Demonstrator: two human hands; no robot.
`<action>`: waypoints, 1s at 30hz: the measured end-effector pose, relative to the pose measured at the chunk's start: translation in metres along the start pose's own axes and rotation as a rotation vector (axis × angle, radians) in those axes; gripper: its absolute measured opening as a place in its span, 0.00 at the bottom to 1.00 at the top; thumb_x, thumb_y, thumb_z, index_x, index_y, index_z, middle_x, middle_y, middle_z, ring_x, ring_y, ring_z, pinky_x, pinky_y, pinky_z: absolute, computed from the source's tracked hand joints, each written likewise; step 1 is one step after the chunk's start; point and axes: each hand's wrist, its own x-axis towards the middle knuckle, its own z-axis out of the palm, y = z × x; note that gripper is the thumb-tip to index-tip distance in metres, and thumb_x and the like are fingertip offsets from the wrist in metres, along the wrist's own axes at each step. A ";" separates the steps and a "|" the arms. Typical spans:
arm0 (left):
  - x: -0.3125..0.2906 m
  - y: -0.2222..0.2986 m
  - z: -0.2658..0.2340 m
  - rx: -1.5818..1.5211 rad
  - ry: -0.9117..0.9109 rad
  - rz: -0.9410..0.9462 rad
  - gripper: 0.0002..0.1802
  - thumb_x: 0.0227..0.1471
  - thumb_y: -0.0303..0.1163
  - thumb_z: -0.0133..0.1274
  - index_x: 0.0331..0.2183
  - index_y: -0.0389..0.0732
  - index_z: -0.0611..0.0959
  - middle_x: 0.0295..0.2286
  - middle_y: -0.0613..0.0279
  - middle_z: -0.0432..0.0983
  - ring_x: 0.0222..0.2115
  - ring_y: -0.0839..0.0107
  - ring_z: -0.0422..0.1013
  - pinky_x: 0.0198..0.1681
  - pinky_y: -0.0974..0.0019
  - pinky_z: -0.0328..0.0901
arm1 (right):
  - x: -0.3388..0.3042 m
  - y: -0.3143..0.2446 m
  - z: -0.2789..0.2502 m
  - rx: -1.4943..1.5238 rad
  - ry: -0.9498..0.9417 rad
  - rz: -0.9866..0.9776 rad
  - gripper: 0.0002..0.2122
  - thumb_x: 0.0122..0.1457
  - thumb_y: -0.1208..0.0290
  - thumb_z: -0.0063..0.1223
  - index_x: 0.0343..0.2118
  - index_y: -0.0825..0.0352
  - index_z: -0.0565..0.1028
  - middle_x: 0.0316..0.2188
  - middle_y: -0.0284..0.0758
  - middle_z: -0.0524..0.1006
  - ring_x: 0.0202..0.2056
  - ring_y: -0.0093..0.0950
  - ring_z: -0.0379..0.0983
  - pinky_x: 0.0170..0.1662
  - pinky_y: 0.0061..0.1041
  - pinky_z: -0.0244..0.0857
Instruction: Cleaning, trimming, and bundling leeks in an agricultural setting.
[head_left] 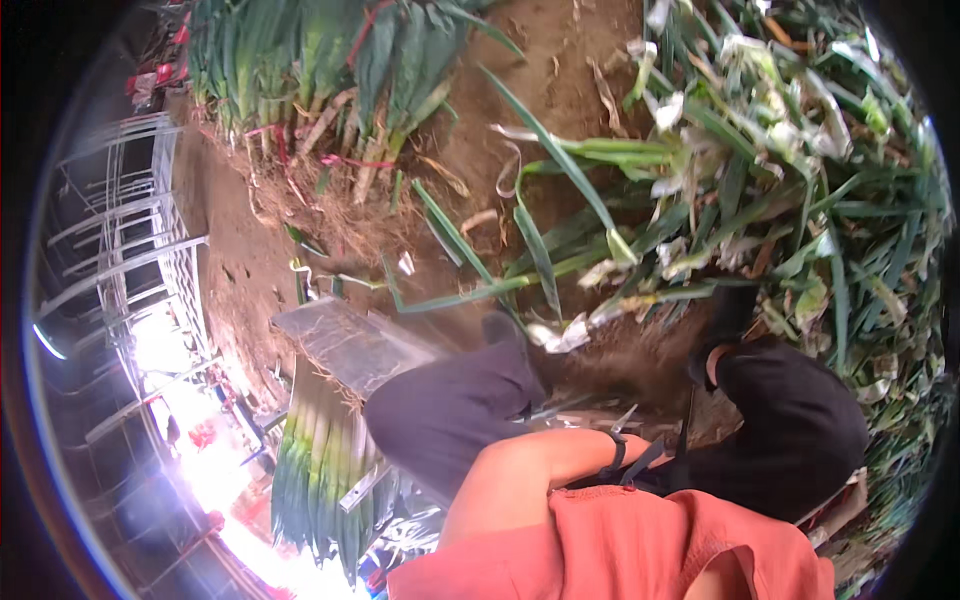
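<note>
My left forearm (535,460), bare below a coral-red sleeve, bends across my lap. A dark band (617,452) circles its wrist. Only a little of my left hand (648,457) shows, close against my dark trousers (790,415); its fingers are hidden, so I cannot make out anything in them. A black strap lies right by that hand. Of my right arm, only a patch of skin (720,580) appears at the lower edge, and the right hand is out of sight. Left of my knee, a flat grey board (355,340) carries loose root strands.
Tied bundles of green onions (300,60) stand on the dirt floor (225,270) at the far left. More green onions (320,470) lie beside the board. A heap of stripped leaves (760,150) spreads across the right. White metal framing (130,220) lines the left.
</note>
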 end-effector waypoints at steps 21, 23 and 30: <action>-0.011 0.133 -0.150 0.107 1.106 0.281 0.11 0.34 0.32 0.53 0.26 0.39 0.83 0.30 0.52 0.77 0.33 0.57 0.73 0.36 0.61 0.68 | -0.062 -0.245 0.001 -0.334 -0.241 -1.000 0.14 0.53 0.61 0.44 0.38 0.63 0.73 0.36 0.41 0.74 0.36 0.38 0.71 0.39 0.33 0.66; -0.031 0.161 -0.146 0.172 1.035 0.206 0.12 0.35 0.31 0.53 0.28 0.39 0.83 0.33 0.52 0.77 0.36 0.57 0.73 0.38 0.62 0.67 | -0.058 -0.250 -0.007 -0.367 -0.216 -0.994 0.14 0.54 0.61 0.44 0.38 0.63 0.73 0.36 0.40 0.74 0.36 0.37 0.71 0.39 0.33 0.66; -0.037 0.163 -0.144 0.180 0.748 0.205 0.16 0.38 0.34 0.51 0.33 0.41 0.82 0.39 0.52 0.74 0.42 0.55 0.69 0.42 0.62 0.65 | -0.060 -0.266 0.009 -0.523 -0.263 -0.997 0.14 0.54 0.61 0.44 0.39 0.62 0.73 0.37 0.39 0.74 0.37 0.36 0.71 0.40 0.32 0.66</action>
